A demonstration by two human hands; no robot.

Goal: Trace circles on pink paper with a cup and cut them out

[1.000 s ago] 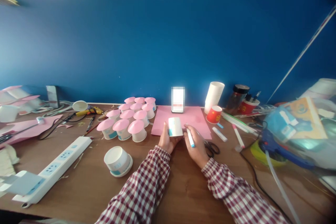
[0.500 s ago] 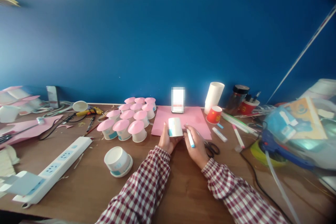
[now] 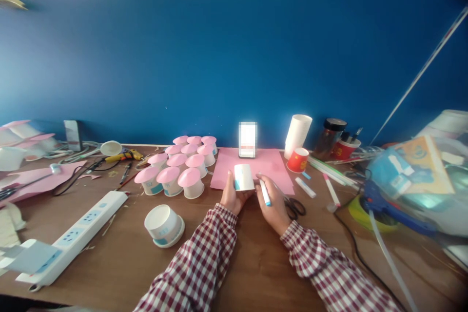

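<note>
My left hand point(image 3: 234, 196) is closed around a white paper cup point(image 3: 244, 177) with a blue-green print, turned upside down over the front of the pink paper sheets point(image 3: 270, 168). Between the fingers of my right hand point(image 3: 272, 204) is a white marker pen point(image 3: 264, 192) with a light blue end pointing back toward me. Its other end is near the cup's right side; whether it touches the cup I cannot tell. Scissors point(image 3: 294, 208) with dark handles lie just beyond my right hand, partly hidden by it.
Several cups with pink paper tops point(image 3: 189, 177) stand left of the sheets. Nearer me are upturned cups point(image 3: 163, 222) and a power strip point(image 3: 78, 234). A phone point(image 3: 248, 139) leans behind the sheets. A white cup stack point(image 3: 298, 135), red cup point(image 3: 298, 160) and glue gun point(image 3: 124, 156) line the back.
Both hands keep almost the same pose, with the cup and marker pen still held. The view has shifted very slightly; nothing was taken or let go.
</note>
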